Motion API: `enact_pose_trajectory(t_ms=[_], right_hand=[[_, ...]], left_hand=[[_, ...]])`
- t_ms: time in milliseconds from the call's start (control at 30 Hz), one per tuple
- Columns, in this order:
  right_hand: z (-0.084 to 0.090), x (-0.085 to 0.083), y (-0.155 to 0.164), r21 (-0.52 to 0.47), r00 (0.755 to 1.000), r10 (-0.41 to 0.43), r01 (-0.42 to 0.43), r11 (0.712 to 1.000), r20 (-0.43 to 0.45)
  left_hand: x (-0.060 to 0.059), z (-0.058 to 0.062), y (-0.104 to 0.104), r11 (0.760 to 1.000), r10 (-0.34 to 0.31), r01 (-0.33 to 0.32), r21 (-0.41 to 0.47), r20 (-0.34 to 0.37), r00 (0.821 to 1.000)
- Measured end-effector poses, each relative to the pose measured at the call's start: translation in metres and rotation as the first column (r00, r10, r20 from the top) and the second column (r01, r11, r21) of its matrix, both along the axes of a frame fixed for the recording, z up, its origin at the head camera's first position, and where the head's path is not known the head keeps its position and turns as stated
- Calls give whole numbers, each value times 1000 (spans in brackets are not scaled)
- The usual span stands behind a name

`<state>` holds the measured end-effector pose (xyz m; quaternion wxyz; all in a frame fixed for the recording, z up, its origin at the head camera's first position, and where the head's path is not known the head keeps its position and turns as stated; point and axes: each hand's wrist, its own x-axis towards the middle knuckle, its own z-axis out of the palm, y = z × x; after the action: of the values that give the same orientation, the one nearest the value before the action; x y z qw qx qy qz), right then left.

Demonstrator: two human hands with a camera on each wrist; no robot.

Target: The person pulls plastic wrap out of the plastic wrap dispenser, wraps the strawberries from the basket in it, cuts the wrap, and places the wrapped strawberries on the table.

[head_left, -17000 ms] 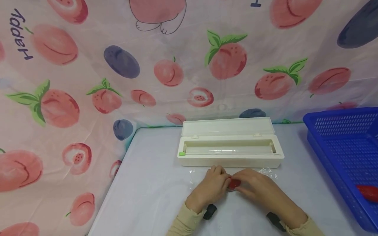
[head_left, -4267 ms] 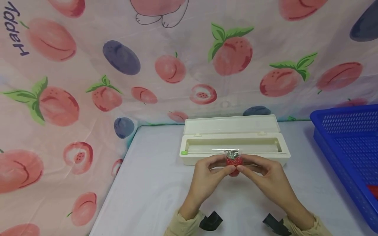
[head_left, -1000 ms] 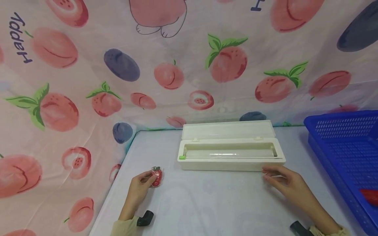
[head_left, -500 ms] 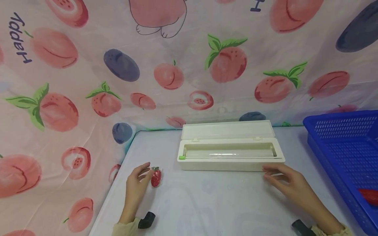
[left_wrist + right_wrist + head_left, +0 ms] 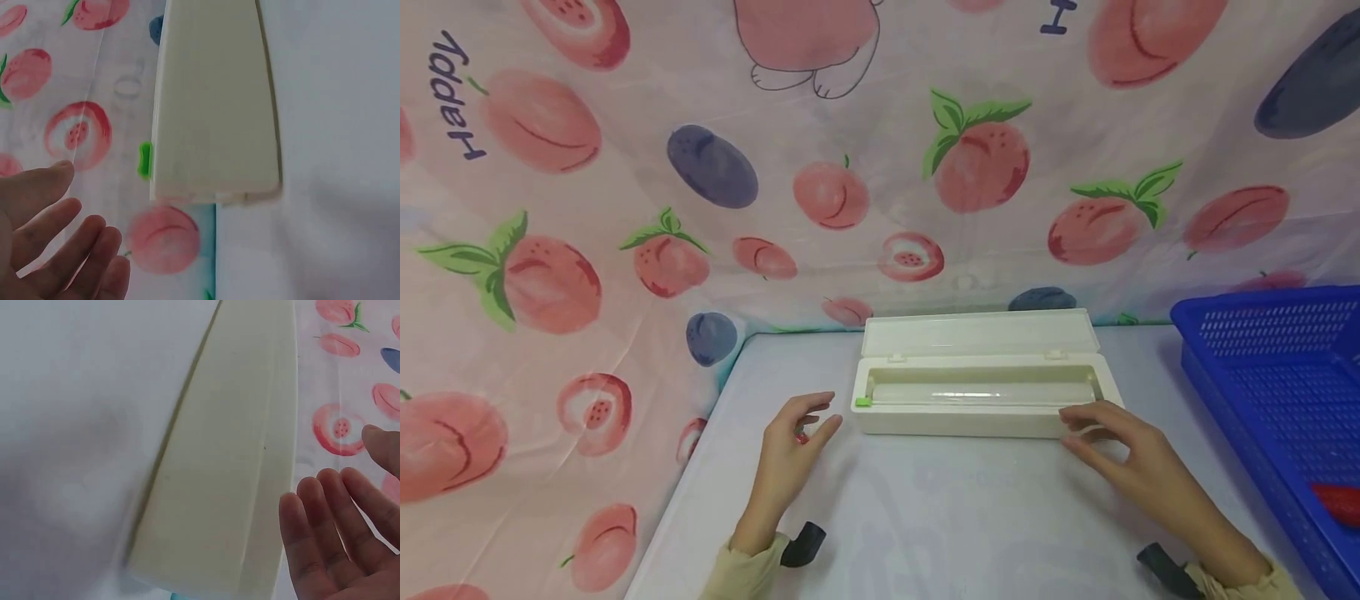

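Cream box (image 5: pixel 958 423): left hand (image 5: pixel 783 457) held off left end, right hand (image 5: pixel 1138 454) near right end, fingers parted, nothing gripped; ends best steadied evenly.

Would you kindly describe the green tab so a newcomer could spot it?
On the white table, find the long, open cream film dispenser. At the left end of its front rim sits the green tab, the dispenser's only bright green part.

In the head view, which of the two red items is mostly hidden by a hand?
The left red item, showing only slightly behind the left hand; the right red item lies in the blue basket, with no hand covering it.
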<state>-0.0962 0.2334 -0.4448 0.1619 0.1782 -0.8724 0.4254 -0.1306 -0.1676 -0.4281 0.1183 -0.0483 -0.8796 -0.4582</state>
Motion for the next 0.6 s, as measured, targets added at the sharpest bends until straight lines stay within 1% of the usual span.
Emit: enact_pose_trajectory(t_ms=[133,233,433,500,600], right_hand=[[5,-6,0,27,1000,-12,12,1000,-25],[10,-9,0,53,999,-18,20,998,-40],[13,-19,-1,122,994,-37,49,991,-101],[13,-24,-2,153,992,-42,59,986,-115],[14,-29,-3,177,992,-24,47,983,-127]], left_hand=[[-4,3,13,998,-62,61,-21,-26,998],[-7,3,20,994,-106,105,-33,-44,993],[-16,3,36,982,-186,185,-48,-26,982],[-19,3,42,974,-215,213,-74,-24,976],[-24,3,51,962,-248,242,-128,-30,968]])
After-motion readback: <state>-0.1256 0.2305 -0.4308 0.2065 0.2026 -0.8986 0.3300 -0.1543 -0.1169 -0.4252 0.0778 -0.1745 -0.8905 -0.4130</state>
